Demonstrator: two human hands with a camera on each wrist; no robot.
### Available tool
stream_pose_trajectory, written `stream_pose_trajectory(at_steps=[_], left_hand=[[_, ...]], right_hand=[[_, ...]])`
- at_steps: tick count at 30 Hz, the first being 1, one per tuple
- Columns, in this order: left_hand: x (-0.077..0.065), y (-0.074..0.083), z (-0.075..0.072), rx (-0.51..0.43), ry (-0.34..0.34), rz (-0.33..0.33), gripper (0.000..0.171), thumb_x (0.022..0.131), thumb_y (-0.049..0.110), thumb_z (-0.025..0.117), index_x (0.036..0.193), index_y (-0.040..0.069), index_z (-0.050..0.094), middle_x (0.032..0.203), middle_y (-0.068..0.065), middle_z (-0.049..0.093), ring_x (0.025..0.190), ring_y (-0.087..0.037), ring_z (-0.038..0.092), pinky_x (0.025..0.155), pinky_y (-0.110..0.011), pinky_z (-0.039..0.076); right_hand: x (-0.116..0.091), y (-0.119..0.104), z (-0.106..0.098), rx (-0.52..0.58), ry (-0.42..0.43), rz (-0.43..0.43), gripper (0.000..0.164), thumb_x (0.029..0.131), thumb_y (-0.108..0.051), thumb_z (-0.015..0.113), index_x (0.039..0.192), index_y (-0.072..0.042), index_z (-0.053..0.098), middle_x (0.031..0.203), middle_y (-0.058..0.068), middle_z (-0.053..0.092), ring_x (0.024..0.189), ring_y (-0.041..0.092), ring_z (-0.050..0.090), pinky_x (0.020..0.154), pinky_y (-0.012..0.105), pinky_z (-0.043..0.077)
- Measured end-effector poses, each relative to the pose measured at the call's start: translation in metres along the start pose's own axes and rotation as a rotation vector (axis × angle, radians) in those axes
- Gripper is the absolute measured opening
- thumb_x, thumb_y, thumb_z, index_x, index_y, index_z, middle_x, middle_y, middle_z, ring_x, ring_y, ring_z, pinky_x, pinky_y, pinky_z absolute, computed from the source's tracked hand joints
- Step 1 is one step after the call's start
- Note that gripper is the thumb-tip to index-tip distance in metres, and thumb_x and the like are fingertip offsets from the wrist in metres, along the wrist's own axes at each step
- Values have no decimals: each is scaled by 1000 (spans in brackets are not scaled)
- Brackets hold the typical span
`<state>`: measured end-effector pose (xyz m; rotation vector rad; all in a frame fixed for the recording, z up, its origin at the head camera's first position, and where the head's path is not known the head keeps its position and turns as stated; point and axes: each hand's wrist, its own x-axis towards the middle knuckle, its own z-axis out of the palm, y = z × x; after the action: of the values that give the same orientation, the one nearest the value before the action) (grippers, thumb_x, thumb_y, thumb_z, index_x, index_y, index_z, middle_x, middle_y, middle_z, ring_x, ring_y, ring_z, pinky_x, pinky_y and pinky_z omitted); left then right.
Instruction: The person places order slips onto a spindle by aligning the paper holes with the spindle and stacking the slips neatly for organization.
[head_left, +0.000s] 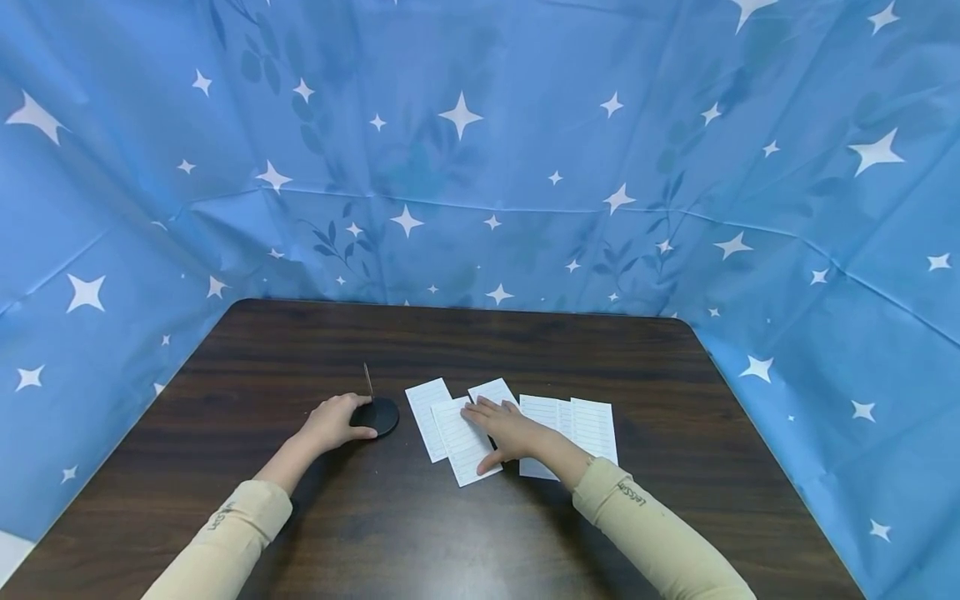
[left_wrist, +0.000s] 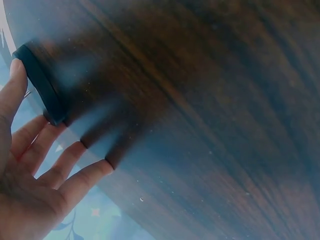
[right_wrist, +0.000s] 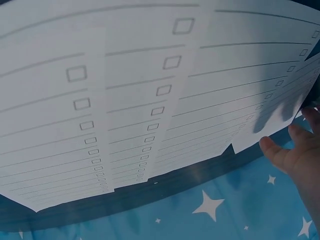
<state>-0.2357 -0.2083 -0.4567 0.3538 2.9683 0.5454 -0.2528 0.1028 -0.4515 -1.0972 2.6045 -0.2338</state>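
A receipt spike (head_left: 384,417) with a round black base and a thin upright rod stands left of the middle of the table. My left hand (head_left: 330,422) holds the base at its edge, thumb on the near side and fingers on the far side. In the left wrist view the base (left_wrist: 41,82) shows between thumb and fingertips. My right hand (head_left: 513,433) spreads its fingers over the printed paper slips, across a front slip (head_left: 459,446) and another slip (head_left: 491,388) behind it. Ruled lines and small checkboxes cover the slips (right_wrist: 125,115) in the right wrist view.
One more slip (head_left: 426,408) lies at the left, partly under the front slip. Overlapping slips (head_left: 596,429) lie right of my right hand, partly behind its wrist. The dark wood table (head_left: 442,542) meets a blue starred curtain (head_left: 525,125) at its back and sides.
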Motion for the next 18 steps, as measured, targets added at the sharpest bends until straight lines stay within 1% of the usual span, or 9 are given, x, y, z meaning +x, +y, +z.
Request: stream_pose_trajectory(at_steps=[3, 6, 8, 11, 13, 15, 18], left_hand=[[1, 0, -1, -2, 4, 3, 64, 78, 31, 76, 127, -5, 55, 125, -26, 57, 115, -41, 54, 92, -57, 48], [1, 1, -2, -7, 5, 5, 64, 78, 32, 76, 126, -5, 55, 125, -26, 57, 115, -42, 54, 92, -57, 48], [0, 2, -2, -10, 2, 3, 64, 78, 32, 76, 127, -5, 55, 125, -26, 57, 115, -42, 54, 91, -57, 48], [-3, 1, -1, -11, -3, -5, 64, 78, 31, 76, 127, -5, 55, 126, -26, 56, 115, -42, 54, 91, -57, 48], [-3, 1, 0, -8, -3, -8, 64, 79, 32, 76, 127, -5, 55, 126, -26, 56, 115, -42, 54, 91, -58, 48], [-3, 1, 1, -8, -1, -11, 64, 79, 31, 76, 127, -4, 55, 126, -26, 56, 115, -42, 54, 91, -58, 48], [-2, 1, 0, -5, 1, -8, 63, 79, 31, 75, 128, -4, 54, 126, -26, 56, 116, -42, 54, 91, -58, 48]], right_hand=[[-1, 0, 0, 6, 18, 1, 96, 69, -43, 79, 145, -5, 33, 151, 14, 33, 143, 33, 23, 110, 65, 24], [-1, 0, 2, 7, 51, 1, 92, 70, -43, 78, 144, -8, 35, 148, 13, 38, 141, 33, 28, 106, 64, 30], [-1, -1, 5, -2, 86, 2, 88, 71, -43, 76, 143, -10, 38, 145, 11, 42, 137, 32, 35, 102, 62, 34], [-1, -2, 10, -28, 165, -4, 75, 75, -41, 74, 138, -13, 45, 136, 8, 52, 126, 29, 46, 94, 56, 41], [-1, -3, 14, -41, 231, -5, 64, 78, -35, 74, 133, -13, 51, 128, 6, 58, 115, 26, 52, 88, 49, 44], [0, -4, 16, -54, 305, -6, 51, 80, -27, 73, 126, -11, 57, 117, 6, 62, 104, 23, 55, 83, 43, 47], [2, -6, 20, -9, 392, 10, 34, 82, -12, 71, 115, -7, 63, 105, 7, 64, 94, 22, 59, 81, 37, 51]])
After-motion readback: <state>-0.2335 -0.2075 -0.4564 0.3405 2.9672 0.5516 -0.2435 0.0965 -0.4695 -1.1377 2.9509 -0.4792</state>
